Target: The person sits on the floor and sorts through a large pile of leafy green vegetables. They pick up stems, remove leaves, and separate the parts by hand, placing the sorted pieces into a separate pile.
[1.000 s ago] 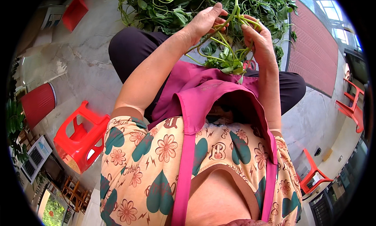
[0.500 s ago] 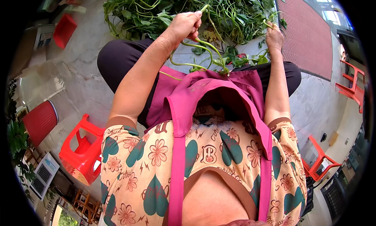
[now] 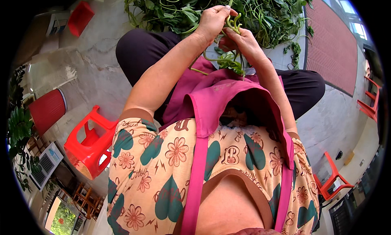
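Observation:
My left hand (image 3: 214, 21) and my right hand (image 3: 240, 40) meet over my lap, both closed on the same bundle of long green vegetable stems (image 3: 233, 24). Leafy ends of the stems (image 3: 229, 63) hang down onto my pink apron (image 3: 228, 100). Beyond my knees a large heap of green leafy vegetables (image 3: 203, 7) lies spread on the ground. My forearms reach forward from the flowered short sleeves.
A red plastic stool (image 3: 87, 143) lies tipped at my left. A red bucket (image 3: 48, 109) and potted plants (image 3: 18, 129) stand further left. More red chairs (image 3: 332, 180) are at the right, and a red tub (image 3: 80, 17) at top left. The floor is grey concrete, with a red mat (image 3: 332, 43).
My hands were apart half a second ago; the right hand has come back in to meet the left on the stems. The view has shifted down and right.

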